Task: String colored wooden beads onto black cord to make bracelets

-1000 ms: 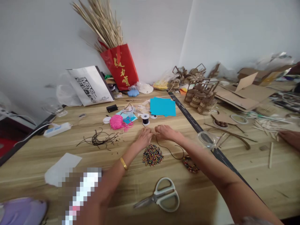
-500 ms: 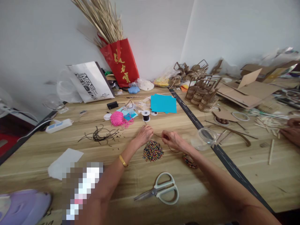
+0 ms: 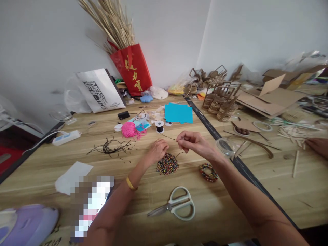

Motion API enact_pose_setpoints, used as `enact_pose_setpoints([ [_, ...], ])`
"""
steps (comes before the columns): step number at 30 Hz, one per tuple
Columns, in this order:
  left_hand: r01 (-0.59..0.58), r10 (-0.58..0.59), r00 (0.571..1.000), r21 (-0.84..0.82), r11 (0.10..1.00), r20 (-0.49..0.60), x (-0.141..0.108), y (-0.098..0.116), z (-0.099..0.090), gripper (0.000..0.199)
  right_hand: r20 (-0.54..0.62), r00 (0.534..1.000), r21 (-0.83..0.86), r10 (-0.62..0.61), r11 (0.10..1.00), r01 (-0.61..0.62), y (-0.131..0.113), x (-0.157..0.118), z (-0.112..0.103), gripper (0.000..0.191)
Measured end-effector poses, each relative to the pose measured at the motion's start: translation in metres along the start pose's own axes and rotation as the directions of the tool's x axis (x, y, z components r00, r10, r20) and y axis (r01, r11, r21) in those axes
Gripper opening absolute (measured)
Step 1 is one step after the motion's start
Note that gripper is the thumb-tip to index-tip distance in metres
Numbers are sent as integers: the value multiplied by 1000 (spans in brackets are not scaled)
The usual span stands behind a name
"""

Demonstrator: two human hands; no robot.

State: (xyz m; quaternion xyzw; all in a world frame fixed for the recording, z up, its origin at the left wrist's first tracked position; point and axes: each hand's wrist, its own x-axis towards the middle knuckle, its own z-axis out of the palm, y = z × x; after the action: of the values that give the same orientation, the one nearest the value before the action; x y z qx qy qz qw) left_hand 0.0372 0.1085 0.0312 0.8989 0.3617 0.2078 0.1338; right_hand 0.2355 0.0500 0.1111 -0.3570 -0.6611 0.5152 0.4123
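A thin black cord (image 3: pixel 167 136) runs from a white spool wound with black cord (image 3: pixel 159 128) to my right hand (image 3: pixel 192 143), which pinches it. The cord's other stretch hangs below those fingers and curves left toward the beads. My left hand (image 3: pixel 157 151) rests at the upper left edge of a heap of small multicoloured beads (image 3: pixel 167 164), its fingers drawn together; anything between them is hidden. Below my right forearm lies a coiled beaded bracelet (image 3: pixel 208 172). Scissors with pale handles (image 3: pixel 176 204) lie partly open nearer to me.
Left are cut black cord pieces (image 3: pixel 110 147), pink yarn (image 3: pixel 128 129), white paper (image 3: pixel 74 177) and a power strip (image 3: pixel 66 137). Blue sheets (image 3: pixel 178 113) lie behind the spool. Small woven baskets (image 3: pixel 219 107) and a roll of clear tape (image 3: pixel 225 147) are right. Another person's hand (image 3: pixel 317 147) shows far right.
My right hand has risen slightly and moved right, drawing the cord from the spool into view. My left hand has come down to the beads. The bracelet is more exposed.
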Motion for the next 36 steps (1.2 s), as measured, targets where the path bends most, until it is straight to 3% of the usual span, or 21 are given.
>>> enact_pose_setpoints([
  [5,138,-136,990,83,987,-30,-6,-10,1,19,11,999,80,-31,996,31,-18,-23,-5,14],
  [15,239,-232,968,77,968,-92,-9,-27,5,17,-25,987,68,-157,985,158,-50,-63,-6,13],
  [22,295,-285,949,61,954,-132,-4,-40,0,16,-119,966,161,-230,955,247,-51,-83,-11,29],
  [26,322,-313,936,31,946,-162,0,-47,0,14,-187,951,234,-245,929,285,-53,-93,-19,28],
  [31,352,-350,905,-37,935,-239,11,-57,6,6,-362,913,220,-188,935,279,-44,-108,-28,15],
  [36,340,-373,867,-155,928,-329,34,-76,14,39,-405,890,170,-208,940,297,-29,-120,-31,17],
])
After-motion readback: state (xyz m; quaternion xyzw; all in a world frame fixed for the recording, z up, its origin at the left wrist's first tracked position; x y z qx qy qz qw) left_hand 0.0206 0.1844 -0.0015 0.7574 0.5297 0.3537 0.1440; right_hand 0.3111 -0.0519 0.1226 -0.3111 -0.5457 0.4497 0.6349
